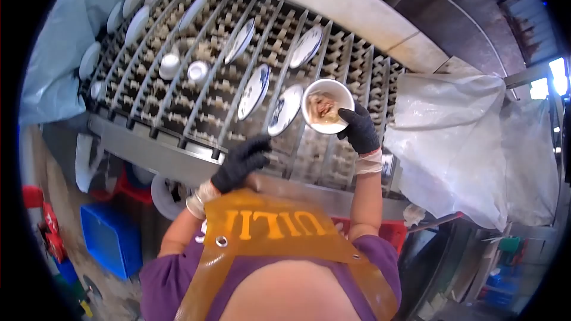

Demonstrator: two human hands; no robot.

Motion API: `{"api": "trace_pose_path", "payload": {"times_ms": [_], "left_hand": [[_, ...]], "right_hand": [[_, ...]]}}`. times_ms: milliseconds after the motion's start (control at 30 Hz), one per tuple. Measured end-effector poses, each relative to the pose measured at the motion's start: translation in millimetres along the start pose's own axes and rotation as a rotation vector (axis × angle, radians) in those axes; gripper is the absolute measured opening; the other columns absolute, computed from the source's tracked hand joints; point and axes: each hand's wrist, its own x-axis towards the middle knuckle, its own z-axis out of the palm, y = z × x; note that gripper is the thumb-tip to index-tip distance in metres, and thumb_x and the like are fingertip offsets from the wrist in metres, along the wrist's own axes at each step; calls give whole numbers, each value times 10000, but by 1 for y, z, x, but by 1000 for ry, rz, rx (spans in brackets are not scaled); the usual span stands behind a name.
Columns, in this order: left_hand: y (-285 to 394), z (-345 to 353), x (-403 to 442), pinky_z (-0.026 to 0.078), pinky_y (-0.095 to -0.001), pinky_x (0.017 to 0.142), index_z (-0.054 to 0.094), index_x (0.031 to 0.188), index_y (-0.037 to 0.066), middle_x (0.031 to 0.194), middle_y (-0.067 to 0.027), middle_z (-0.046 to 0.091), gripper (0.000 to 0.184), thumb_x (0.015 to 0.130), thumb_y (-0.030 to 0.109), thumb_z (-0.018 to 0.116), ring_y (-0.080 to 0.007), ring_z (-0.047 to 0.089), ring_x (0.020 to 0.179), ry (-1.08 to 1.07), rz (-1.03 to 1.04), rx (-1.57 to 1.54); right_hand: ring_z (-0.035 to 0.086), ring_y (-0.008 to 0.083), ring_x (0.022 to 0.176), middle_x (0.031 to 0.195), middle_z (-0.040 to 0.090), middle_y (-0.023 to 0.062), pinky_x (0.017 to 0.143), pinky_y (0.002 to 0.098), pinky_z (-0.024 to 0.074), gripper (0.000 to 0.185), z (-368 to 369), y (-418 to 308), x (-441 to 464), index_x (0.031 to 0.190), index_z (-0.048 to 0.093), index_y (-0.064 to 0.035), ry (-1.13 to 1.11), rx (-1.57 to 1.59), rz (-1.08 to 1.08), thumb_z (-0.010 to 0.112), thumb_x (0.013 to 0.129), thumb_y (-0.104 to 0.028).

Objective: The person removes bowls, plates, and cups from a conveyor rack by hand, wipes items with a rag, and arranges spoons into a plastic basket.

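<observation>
My right hand point(360, 132), in a black glove, grips the rim of a white bowl point(341, 91). Brownish, wet-looking food scraps point(325, 109) lie inside the bowl, which tilts toward me. My left hand point(242, 163), gloved the same way, hovers over the near edge of a dishwasher conveyor point(202, 101) with its fingers apart and nothing in them. Closest to it is a blue-patterned white plate point(285, 110) propped between the conveyor's bars. Another patterned plate point(254, 92) leans just behind that one.
More plates point(306, 46) stand farther along the rack, and small white cups point(198, 71) sit toward the left. Plastic sheeting point(446, 137) hangs at the right end. A blue crate point(111, 241) stands low on the left. A metal ledge point(160, 151) runs along the front.
</observation>
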Motion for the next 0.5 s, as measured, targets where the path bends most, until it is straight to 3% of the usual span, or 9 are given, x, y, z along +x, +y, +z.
{"api": "trace_pose_path", "payload": {"times_ms": [33, 67, 100, 167, 233, 300, 400, 433, 500], "left_hand": [[-2, -3, 1, 486, -317, 804, 411, 1307, 57, 1140, -105, 539, 470, 903, 256, 547, -179, 563, 984, -72, 63, -163], [-9, -8, 13, 488, -310, 772, 368, 1338, 77, 1157, -96, 528, 523, 923, 377, 479, -177, 568, 964, -50, -128, -260], [12, -2, 9, 491, -313, 754, 353, 1348, 99, 1185, -88, 512, 582, 904, 454, 475, -181, 576, 951, -111, -131, -431], [14, -7, 0, 498, -336, 778, 402, 1318, 88, 1177, -94, 534, 558, 891, 427, 518, -178, 585, 959, -89, 109, -184], [19, -18, -23, 500, -335, 806, 464, 1266, 55, 1142, -100, 570, 497, 890, 371, 541, -170, 583, 990, 8, -195, -538], [23, -27, -35, 468, -270, 855, 511, 1196, 6, 1094, -82, 599, 403, 899, 276, 541, -148, 577, 984, -25, -219, -586], [37, -36, -91, 447, -306, 854, 535, 1164, 8, 1121, -127, 590, 305, 905, 163, 495, -170, 572, 975, 381, 18, 145], [29, -50, -113, 447, -316, 853, 552, 1143, 12, 1102, -146, 592, 274, 903, 124, 483, -180, 569, 976, 466, 136, 709], [2, -77, -162, 438, -321, 877, 547, 1149, 6, 1112, -159, 586, 280, 903, 125, 491, -192, 558, 1016, 768, -134, 972]], "right_hand": [[585, 121, 568, 848, 621, 77, 404, 212, 452, 450, 12, -5, -13, 1167, 524, 6, -93, -29, 79, 606, 776, -202], [573, 108, 567, 858, 618, 73, 383, 200, 430, 490, 24, -4, -21, 1207, 509, 9, -193, -55, 157, 608, 772, -193], [560, 93, 553, 836, 617, 62, 386, 187, 420, 490, 36, 4, -27, 1206, 519, -1, -262, -33, 150, 616, 772, -208], [554, 83, 554, 833, 617, 52, 389, 177, 412, 481, 62, 7, -35, 1200, 527, -7, -429, -99, 231, 620, 777, -213], [543, 72, 557, 837, 615, 39, 414, 174, 417, 481, 86, 16, -39, 1205, 526, -13, -568, -120, 266, 624, 791, -238], [540, 76, 564, 845, 612, 39, 457, 187, 432, 455, 113, 23, -44, 1200, 531, -19, -578, -96, 284, 613, 816, -249], [586, 111, 678, 978, 612, 82, 591, 239, 490, 415, 132, 40, -37, 1247, 473, -14, -675, -97, 175, 541, 885, -205], [589, 117, 702, 1008, 608, 89, 621, 241, 491, 393, 135, 49, -36, 1257, 462, -17, -633, -81, 163, 518, 895, -161], [604, 142, 769, 1058, 601, 93, 675, 256, 493, 396, 135, 48, -30, 1256, 462, -20, -655, -122, 203, 541, 874, -89]]}}
